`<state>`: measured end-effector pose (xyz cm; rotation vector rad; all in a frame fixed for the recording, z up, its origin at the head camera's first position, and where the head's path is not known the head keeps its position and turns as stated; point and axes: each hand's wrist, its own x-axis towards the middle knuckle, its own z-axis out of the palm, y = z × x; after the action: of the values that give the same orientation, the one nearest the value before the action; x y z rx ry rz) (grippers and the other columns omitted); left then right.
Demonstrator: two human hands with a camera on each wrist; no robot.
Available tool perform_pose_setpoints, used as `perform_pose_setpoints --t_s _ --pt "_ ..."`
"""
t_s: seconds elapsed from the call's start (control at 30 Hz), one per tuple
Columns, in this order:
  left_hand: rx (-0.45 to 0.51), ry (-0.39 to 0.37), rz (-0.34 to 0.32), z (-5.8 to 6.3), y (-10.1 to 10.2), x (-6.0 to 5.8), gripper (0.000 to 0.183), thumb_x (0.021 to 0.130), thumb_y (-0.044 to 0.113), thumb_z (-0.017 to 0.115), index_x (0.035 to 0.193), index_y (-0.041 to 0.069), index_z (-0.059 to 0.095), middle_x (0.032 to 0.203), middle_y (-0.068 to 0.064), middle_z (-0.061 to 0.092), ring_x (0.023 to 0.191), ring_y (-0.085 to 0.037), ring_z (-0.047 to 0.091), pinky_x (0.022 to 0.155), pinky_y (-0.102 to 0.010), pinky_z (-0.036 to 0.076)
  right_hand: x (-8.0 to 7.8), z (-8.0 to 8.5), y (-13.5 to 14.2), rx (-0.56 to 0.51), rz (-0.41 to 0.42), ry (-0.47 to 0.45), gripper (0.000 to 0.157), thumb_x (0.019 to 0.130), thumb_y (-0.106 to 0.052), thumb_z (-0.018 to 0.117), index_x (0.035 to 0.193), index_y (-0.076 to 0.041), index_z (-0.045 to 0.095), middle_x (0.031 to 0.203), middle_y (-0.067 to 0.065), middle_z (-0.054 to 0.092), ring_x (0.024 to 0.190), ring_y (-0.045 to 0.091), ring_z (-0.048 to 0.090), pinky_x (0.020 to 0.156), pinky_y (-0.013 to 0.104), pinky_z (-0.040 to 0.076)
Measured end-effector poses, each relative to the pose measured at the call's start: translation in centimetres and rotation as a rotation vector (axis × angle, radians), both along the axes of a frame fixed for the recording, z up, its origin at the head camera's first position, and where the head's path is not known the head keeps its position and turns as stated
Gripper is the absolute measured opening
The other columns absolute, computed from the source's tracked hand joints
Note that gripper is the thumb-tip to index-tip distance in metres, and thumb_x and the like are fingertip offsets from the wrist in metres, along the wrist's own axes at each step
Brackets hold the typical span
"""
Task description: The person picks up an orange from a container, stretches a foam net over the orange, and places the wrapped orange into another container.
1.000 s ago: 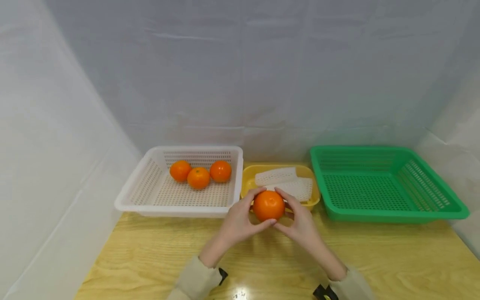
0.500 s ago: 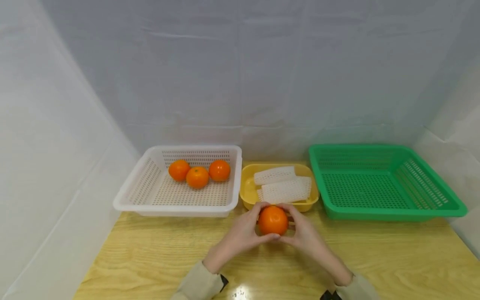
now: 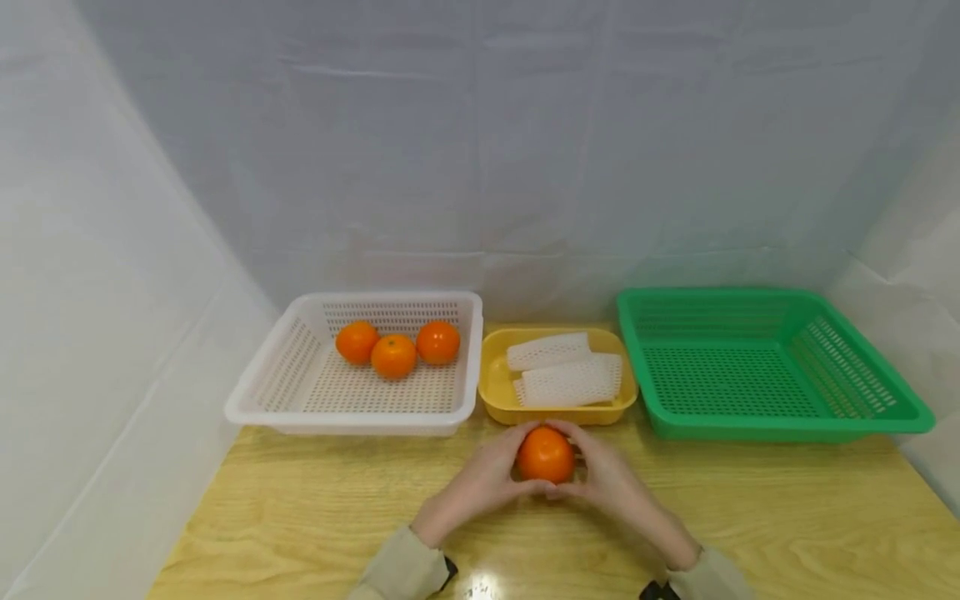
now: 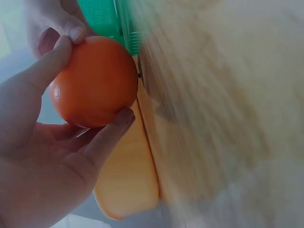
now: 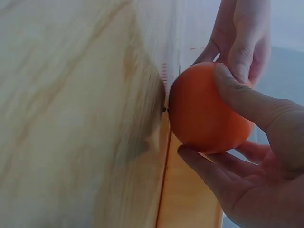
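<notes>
An orange (image 3: 546,456) is held between both hands, close over the wooden table and just in front of the yellow tray. My left hand (image 3: 487,479) curls round its left side, thumb on the near face and fingers on the far one. The right hand (image 3: 611,483) grips the other side the same way, and the two thumbs meet at the front. In the left wrist view the orange (image 4: 97,83) shows smooth, glossy skin between thumb and fingers. The right wrist view has the orange (image 5: 206,111) pinched by the right thumb and fingers, with the left hand behind it.
Behind the hands, the yellow tray (image 3: 562,414) holds white foam net sleeves (image 3: 573,379). To its left, a white basket (image 3: 352,419) contains three oranges (image 3: 393,357). A green basket (image 3: 765,429) stands at the right. White sheeting (image 3: 480,150) walls the back and sides of the table (image 3: 315,508).
Both hands have drawn the orange back toward the person and lower, from over the yellow tray's front edge to the table in front. The net sleeves now show fully.
</notes>
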<state>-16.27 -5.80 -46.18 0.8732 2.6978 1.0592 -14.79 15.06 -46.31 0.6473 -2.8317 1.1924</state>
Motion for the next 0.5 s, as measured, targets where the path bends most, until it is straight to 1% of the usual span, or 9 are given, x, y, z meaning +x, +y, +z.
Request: perform_pose_setpoints --t_s 0.13,0.3,0.4,0.5 --pt "-0.018 -0.001 -0.015 0.1 -0.1 0.0 0.082 0.09 0.043 0.076 0.153 0.005 0.039 0.15 -0.013 0.051 0.132 -0.028 0.053 0.107 -0.046 0.047 0.0 0.0 0.3 0.006 0.035 -0.027 0.087 0.074 -0.019 0.09 0.149 -0.005 0.048 0.143 0.019 0.056 0.121 0.035 0.061 0.1 0.051 0.052" --pt "-0.033 -0.016 -0.036 0.2 -0.4 -0.1 0.084 0.09 0.046 0.075 0.155 0.007 0.039 0.15 -0.01 0.051 0.132 -0.027 0.053 0.108 -0.045 0.047 -0.2 0.2 1.1 -0.033 0.132 -0.051 0.081 0.081 -0.021 0.085 0.148 0.001 0.046 0.145 0.024 0.053 0.122 0.038 0.06 0.101 0.052 0.051" --pt "-0.036 -0.029 -0.053 0.3 -0.5 -0.1 0.083 0.088 0.046 0.077 0.153 0.01 0.042 0.149 -0.007 0.052 0.131 -0.024 0.053 0.108 -0.043 0.047 -0.3 0.3 1.6 -0.079 0.172 -0.112 0.074 0.087 -0.024 0.08 0.148 0.0 0.046 0.146 0.024 0.052 0.123 0.038 0.06 0.101 0.051 0.051" --pt "-0.033 -0.043 -0.068 0.5 -0.6 -0.1 0.081 0.085 0.046 0.08 0.151 0.014 0.045 0.147 -0.003 0.054 0.129 -0.02 0.054 0.108 -0.041 0.046 -0.3 0.4 2.0 -0.121 0.183 -0.188 0.068 0.091 -0.028 0.076 0.148 -0.004 0.048 0.147 0.023 0.052 0.122 0.037 0.061 0.099 0.049 0.053"
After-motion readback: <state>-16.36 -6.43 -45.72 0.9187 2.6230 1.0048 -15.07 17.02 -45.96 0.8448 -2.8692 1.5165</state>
